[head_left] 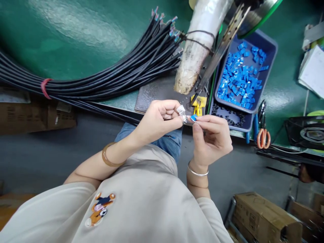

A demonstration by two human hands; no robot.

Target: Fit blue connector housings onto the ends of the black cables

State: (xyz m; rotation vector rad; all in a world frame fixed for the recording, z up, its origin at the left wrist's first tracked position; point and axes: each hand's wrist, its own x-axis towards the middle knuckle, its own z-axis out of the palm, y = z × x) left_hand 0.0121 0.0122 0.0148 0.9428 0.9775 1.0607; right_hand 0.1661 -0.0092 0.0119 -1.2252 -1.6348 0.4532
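Observation:
My left hand (pixel 164 114) is closed, with thumb and forefinger pinching a small whitish, partly clear piece (pixel 181 110) whose exact kind is too small to tell. Close beside it, my right hand (pixel 211 135) pinches a small blue connector (pixel 193 117) between thumb and fingertips. What look like short thin wires run between the two pieces, though the fingers hide part of them. Just beyond the fingertips, a yellow tool or fixture (pixel 198 104) sits at the bench edge under a metal bar (pixel 220 50).
A bundle of black cables (pixel 101 84) with stripped ends lies across the green bench (pixel 83 33). A wrapped white post (pixel 194 44) leans over the dark plate (pixel 157 92). At right stand a bin (pixel 272 50) of blue connectors (pixel 239 77), a bin of small black parts (pixel 229 116) and orange-handled scissors (pixel 263 138).

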